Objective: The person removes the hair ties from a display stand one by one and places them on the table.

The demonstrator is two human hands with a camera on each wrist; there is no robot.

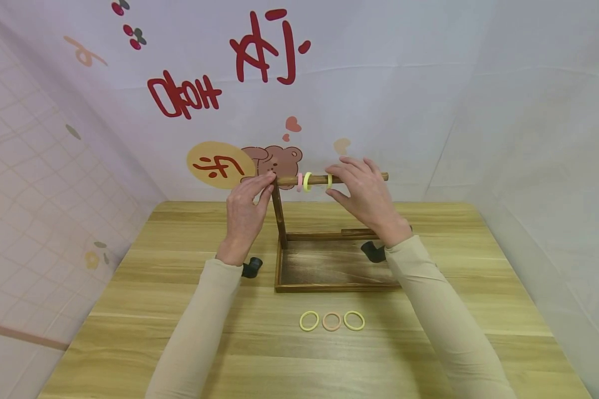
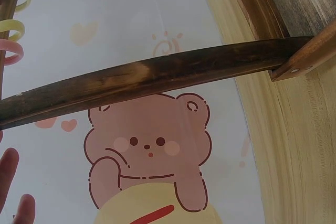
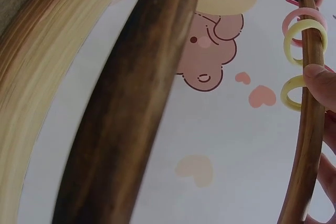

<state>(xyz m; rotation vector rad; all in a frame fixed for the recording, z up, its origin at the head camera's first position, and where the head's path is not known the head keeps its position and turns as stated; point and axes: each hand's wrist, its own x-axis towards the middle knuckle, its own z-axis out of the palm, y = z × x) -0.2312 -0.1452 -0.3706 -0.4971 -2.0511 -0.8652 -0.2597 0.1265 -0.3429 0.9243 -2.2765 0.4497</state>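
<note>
A brown wooden stand has an upright post (image 1: 279,216) and a horizontal rod (image 1: 318,179) reaching right from its top. On the rod hang a pink ring (image 1: 300,183), a yellow ring (image 1: 306,182) and, farther right, another yellow ring (image 3: 287,94). My right hand (image 1: 366,194) pinches that last ring at the rod, its thumb lying against the wood in the right wrist view. With thumb and fingers, my left hand (image 1: 244,208) holds the corner where post and rod meet. Part of the gripped ring is hidden behind my right hand's fingers.
Two yellow rings, left (image 1: 309,330) and right (image 1: 354,330), lie on the table in front of the stand's tray base (image 1: 324,288), with a pink ring (image 1: 331,330) between them. Dark bent pieces show beside both wrists. A printed cloth (image 1: 379,111) hangs behind the table.
</note>
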